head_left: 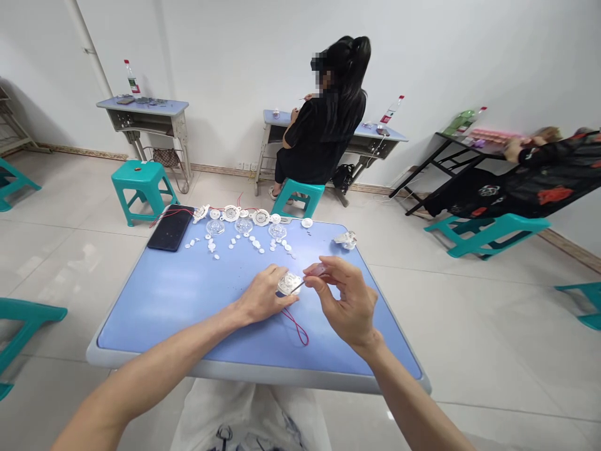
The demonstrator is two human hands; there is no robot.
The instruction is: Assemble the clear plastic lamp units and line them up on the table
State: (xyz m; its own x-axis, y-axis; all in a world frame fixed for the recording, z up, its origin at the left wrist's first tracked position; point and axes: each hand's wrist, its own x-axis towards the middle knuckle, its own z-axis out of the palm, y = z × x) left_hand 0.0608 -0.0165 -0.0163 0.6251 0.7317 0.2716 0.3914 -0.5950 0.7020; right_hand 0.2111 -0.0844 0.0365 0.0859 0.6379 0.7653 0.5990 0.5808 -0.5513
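Right now the right hand [345, 294] pinches a screwdriver [297, 287] between thumb and fingers, while the left hand [265, 293] grips a white disc [290, 283] against the tabletop [154, 313]. From the right hand the disc lies to the left, and the left hand is nearer, its fingertips and thumb touching the rim. The screwdriver's long axis slants from the right hand down and leftward, its tip at the disc (whether it sits in a screw is too small to tell). A loop of red wire [306, 335] trails from beside the disc toward the near edge, between the forearms. The wider stretch of tabletop spreads left of the left hand; the right edge is closer to the right hand. Farther off, small white parts [256, 244] and clear domes [215, 227] lie toward the far edge, with a phone [171, 229] at the far left corner.
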